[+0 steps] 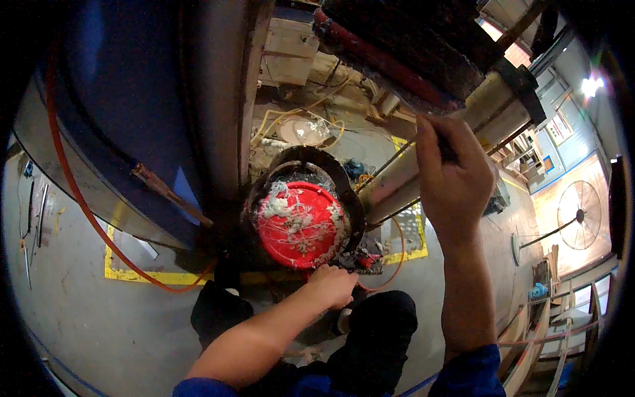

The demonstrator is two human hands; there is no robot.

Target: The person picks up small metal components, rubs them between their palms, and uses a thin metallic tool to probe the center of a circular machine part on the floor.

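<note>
Left hand (pixel 333 286) curls closed at the rim of a red bucket (pixel 299 225); contact looks likely. Right hand (pixel 453 175) grips a thin rod (pixel 390 162), fingers wrapped tight.

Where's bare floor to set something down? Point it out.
Bare grey floor lies left of the left hand, below the orange hose and yellow floor marking. It is crowded around the red bucket and under the right hand.

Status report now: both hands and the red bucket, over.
Left hand gripping red bucket at its near rim. Right hand raised, holding thin rod. Orange hose on floor, apart.
</note>
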